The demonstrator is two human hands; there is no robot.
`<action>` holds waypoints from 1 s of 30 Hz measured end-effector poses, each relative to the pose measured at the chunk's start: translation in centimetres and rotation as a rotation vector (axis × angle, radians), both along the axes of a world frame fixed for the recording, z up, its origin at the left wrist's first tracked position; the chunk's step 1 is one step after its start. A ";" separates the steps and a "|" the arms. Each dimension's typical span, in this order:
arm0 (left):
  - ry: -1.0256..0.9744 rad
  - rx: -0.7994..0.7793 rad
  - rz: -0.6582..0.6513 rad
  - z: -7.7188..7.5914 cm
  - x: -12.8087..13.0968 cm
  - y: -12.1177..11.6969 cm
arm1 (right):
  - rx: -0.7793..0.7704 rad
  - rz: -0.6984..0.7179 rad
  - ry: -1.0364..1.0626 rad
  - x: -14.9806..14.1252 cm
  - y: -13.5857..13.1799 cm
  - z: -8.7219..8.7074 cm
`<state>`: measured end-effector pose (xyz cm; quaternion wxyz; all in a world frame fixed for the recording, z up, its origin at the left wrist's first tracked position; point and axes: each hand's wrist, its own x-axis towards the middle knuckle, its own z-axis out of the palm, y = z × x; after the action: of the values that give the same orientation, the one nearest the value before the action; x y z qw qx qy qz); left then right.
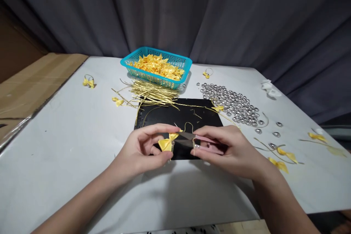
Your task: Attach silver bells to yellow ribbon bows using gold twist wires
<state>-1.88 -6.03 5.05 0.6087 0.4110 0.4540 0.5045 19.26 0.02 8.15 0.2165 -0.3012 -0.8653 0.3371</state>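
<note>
Between thumb and fingers, my left hand (145,144) holds a yellow satin bow (168,142) with a thin cord on it. My right hand (229,146) grips pink-handled thread snips (210,144), whose dark blades point left and reach the bow's right side. The blades look slightly apart. A loop of gold cord (188,127) rises just behind the blades. Both hands are over a black board (189,113) on the white table, which they partly cover.
A teal basket (131,56) full of yellow bows stands at the back. Before it lies a pile of gold cords (153,92). Silver beads (233,104) spread to the right. Loose bows (286,153) and cord pieces lie around; a white scrap (271,88) sits far right.
</note>
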 end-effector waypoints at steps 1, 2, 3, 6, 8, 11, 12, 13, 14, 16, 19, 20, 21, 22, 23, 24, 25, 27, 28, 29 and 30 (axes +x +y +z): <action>0.024 0.005 0.004 0.2 0.0 0.0 | -0.001 0.000 0.002 0.0 0.0 0.0; 0.047 0.010 0.009 0.3 0.0 0.0 | 0.004 0.005 0.003 0.0 -0.1 0.0; 0.065 0.016 0.015 0.5 0.1 0.1 | 0.018 0.016 0.003 -0.1 -0.1 -0.1; 0.077 0.030 0.017 0.8 0.0 0.1 | 0.088 0.063 -0.011 0.0 -0.2 -0.2; 0.036 0.019 -0.013 0.8 -0.1 0.2 | 0.138 0.089 -0.019 0.0 -0.1 -0.4; -0.049 -0.034 -0.066 0.5 -0.4 0.2 | 0.200 0.097 -0.012 0.1 0.0 -0.4; -0.075 -0.055 -0.070 0.4 -0.4 0.2 | 0.216 0.096 -0.010 0.1 0.0 -0.4; -0.097 -0.075 -0.066 0.3 -0.5 0.3 | 0.229 0.095 -0.012 0.2 0.0 -0.4; -0.117 -0.093 -0.063 0.3 -0.5 0.3 | 0.238 0.096 -0.019 0.3 0.0 -0.4; -0.151 -0.117 -0.062 0.3 -0.5 0.4 | 0.248 0.104 -0.035 0.4 0.0 -0.4; -0.169 -0.129 -0.090 0.4 -0.6 0.5 | 0.259 0.123 -0.029 0.4 -0.1 -0.5; -0.170 -0.131 -0.106 0.4 -0.6 0.5 | 0.262 0.129 -0.020 0.3 -0.1 -0.5; -0.170 -0.130 -0.124 0.4 -0.7 0.5 | 0.266 0.131 -0.010 0.3 -0.1 -0.5; -0.169 -0.128 -0.139 0.4 -0.7 0.5 | 0.271 0.129 -0.002 0.2 -0.1 -0.5; -0.167 -0.123 -0.149 0.4 -0.7 0.4 | 0.276 0.124 0.003 0.1 -0.2 -0.6; -0.160 -0.117 -0.156 0.4 -0.7 0.4 | 0.279 0.118 0.003 0.1 -0.1 -0.6; -0.151 -0.108 -0.163 0.4 -0.7 0.4 | 0.281 0.110 0.000 0.1 -0.1 -0.6; -0.132 -0.089 -0.168 0.5 -0.6 0.4 | 0.273 0.102 -0.015 0.1 -0.1 -0.7; -0.123 -0.083 -0.170 0.5 -0.6 0.4 | 0.265 0.102 -0.024 0.2 0.0 -0.7; -0.118 -0.079 -0.170 0.5 -0.5 0.4 | 0.255 0.106 -0.032 0.2 0.0 -0.7; -0.117 -0.074 -0.166 0.5 -0.5 0.5 | 0.244 0.112 -0.041 0.2 0.0 -0.7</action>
<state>-2.34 -5.56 5.59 0.6885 0.3944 0.4005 0.4583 19.44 0.06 7.48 0.2145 -0.2310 -0.9195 0.2348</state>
